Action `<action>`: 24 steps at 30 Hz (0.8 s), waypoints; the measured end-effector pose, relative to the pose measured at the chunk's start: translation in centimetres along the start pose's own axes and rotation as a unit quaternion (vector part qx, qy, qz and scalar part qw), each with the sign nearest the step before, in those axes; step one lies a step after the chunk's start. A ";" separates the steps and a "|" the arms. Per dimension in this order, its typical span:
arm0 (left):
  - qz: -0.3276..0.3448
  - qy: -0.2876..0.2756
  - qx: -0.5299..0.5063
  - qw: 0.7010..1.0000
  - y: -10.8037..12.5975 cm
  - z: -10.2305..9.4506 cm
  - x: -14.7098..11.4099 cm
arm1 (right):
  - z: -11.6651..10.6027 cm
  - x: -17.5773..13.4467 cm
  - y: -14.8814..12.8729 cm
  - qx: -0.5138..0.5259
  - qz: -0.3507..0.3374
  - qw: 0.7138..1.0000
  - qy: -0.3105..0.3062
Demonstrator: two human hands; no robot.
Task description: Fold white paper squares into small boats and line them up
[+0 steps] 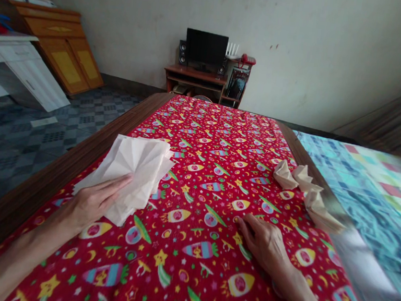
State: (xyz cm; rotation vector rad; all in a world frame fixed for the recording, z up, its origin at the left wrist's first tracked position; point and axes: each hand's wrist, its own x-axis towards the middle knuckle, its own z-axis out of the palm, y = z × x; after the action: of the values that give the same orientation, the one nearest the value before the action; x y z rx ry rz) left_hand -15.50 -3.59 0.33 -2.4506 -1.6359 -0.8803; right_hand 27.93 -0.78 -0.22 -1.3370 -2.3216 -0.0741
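Observation:
My left hand [98,200] lies on a stack of creased white paper sheets [142,156], fingers stretched out over the top sheet. Fold lines fan out from the middle of that sheet. On the red patterned cloth [194,203], my right hand [263,237] rests loosely, with bent fingers somewhat apart and nothing visible in them. Farther right, near the table's edge, sit three folded paper pieces: one at the left [285,175], one behind [307,178] and a longer one nearer me [320,212].
Dark wooden edges [87,157] border the cloth. A bed with a blue checked cover [356,183] adjoins the table on the right. By the far wall stands a desk [194,75] with a monitor [206,50] and a red telephone [247,59]. Cabinets [65,53] stand at left.

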 end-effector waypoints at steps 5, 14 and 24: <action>0.099 0.006 0.001 0.995 3.9 -1.5 2.0 | 0.1 0.0 0.0 0.004 -0.002 1.000 -0.004; 0.239 -0.103 0.013 0.965 13.6 2.6 5.2 | -0.3 -0.2 0.0 0.027 0.002 1.000 0.011; 0.225 -0.193 -0.065 0.953 18.1 5.9 6.8 | 0.1 -0.5 -0.9 0.111 -0.151 0.982 0.002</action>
State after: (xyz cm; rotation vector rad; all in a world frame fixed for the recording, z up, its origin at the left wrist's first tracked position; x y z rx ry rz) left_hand 4.48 -3.73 3.32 -3.0538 -1.0287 -0.4762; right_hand 27.37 -1.60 -0.32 -0.8715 -2.4291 0.0856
